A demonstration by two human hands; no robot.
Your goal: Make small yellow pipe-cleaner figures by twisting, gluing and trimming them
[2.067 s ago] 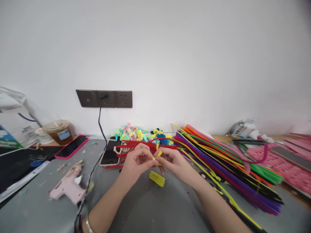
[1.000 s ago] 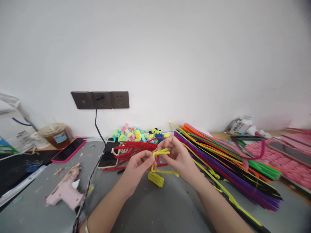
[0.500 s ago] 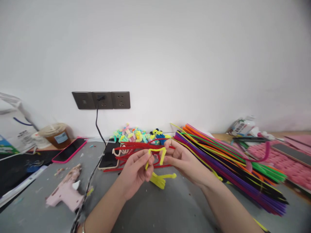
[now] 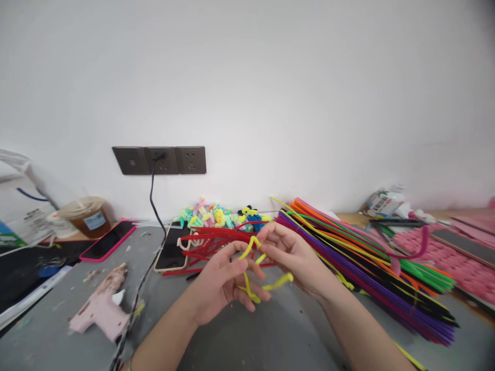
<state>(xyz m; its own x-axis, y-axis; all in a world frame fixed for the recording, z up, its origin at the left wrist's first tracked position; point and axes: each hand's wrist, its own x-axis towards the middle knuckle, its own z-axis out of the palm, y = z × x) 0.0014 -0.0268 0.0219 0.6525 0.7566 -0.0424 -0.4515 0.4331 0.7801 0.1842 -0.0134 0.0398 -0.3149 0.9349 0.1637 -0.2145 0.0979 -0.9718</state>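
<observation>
1. A plain white wall (image 4: 270, 103) rises ahead of me, softly lit, faintly pink low on the right.
2. A dark three-part socket panel (image 4: 135, 161) sits left, a black cord (image 4: 151, 193) plugged into its middle.
3. The grey bench (image 4: 232, 342) reaches toward the wall, where a wood-toned strip (image 4: 351, 219) shows.

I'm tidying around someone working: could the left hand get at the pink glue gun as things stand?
Probably, but not freely: the glue gun lies off to that side, with the black cord between, and the left hand appears occupied with a bent yellow pipe cleaner.
</observation>
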